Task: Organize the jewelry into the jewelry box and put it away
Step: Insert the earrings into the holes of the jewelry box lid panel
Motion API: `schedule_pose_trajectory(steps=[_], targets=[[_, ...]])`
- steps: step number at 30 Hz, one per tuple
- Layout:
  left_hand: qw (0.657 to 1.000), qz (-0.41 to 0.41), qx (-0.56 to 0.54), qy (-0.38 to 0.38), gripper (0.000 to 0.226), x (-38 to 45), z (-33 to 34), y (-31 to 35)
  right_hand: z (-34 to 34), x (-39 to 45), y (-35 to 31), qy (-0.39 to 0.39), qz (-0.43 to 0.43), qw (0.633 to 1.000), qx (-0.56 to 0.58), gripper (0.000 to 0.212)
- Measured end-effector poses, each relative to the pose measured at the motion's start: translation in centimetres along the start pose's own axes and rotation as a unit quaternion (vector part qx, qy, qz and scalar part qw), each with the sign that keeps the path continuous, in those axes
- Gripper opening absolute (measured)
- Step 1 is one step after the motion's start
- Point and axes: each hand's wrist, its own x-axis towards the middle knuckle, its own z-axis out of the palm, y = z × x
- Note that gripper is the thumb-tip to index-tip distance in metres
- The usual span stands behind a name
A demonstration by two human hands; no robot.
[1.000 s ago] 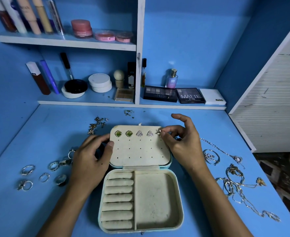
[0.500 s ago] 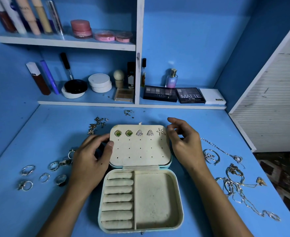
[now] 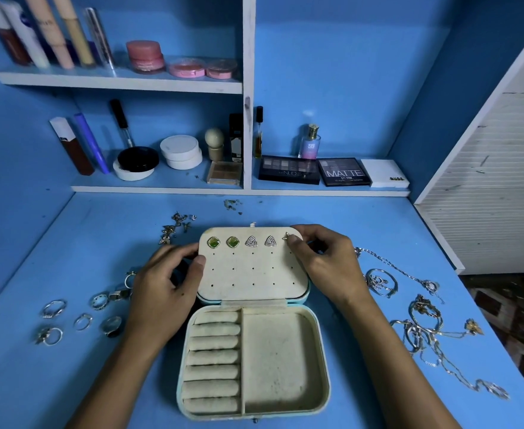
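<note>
Four earrings sit pinned in the top row of the jewelry box (image 3: 254, 320) lid panel: two green earrings (image 3: 223, 242) at left, two triangular earrings (image 3: 260, 241) beside them. The box lies open at mid-bench (image 3: 68, 382), lid panel tilted back, ring rolls left and an open compartment right in the base. Right hand (image 3: 325, 261) is at the lid's top right corner, thumb and forefinger pinching a small earring (image 3: 286, 236) against the fifth slot of that row; its other fingers are curled behind the lid edge. Left hand (image 3: 161, 292) grips the lid's left edge, thumb on the panel face, fingers wrapped behind it. Loose rings (image 3: 81, 320) lie on the bench left of the box. A small pile of earrings (image 3: 175, 227) sits up-left of the lid. Chains and bracelets (image 3: 421, 320) lie tangled on the right. Shelves behind hold makeup palettes (image 3: 316, 171), compacts and tubes.
</note>
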Motion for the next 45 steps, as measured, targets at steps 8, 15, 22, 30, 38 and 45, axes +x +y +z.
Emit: schedule_pose_trajectory(steps=[8, 15, 22, 30, 38, 45], targets=[[1.000, -0.023, 0.000, 0.011, 0.019, 1.8, -0.3, 0.6, -0.2, 0.1, 0.1, -0.011, -0.004, 1.000, 0.000, 0.003], [0.998, 0.039, 0.050, -0.009, 0.016, 6.8, -0.1, 1.3, -0.3, 0.1, 0.1, -0.017, -0.008, 1.000, -0.012, 0.001], [0.981, 0.065, 0.130, -0.129, 0.014, 11.8, 1.6, -0.6, -0.3, 0.3, 0.4, -0.022, -0.003, 1.000, -0.009, 0.002], [0.964, 0.077, 0.158, -0.199, 0.013, 13.8, 3.9, -1.5, -0.3, 0.4, 0.6, -0.027, -0.001, 1.000, -0.007, 0.003], [0.942, 0.089, 0.238, -0.220, 0.014, 15.2, 4.8, -1.4, -0.4, 0.5, 0.6, -0.036, -0.004, 0.999, -0.008, 0.005], [0.934, 0.078, 0.257, -0.236, 0.011, 15.4, 4.8, -1.1, -0.3, 0.6, 0.6, -0.036, -0.003, 0.999, -0.012, 0.005]])
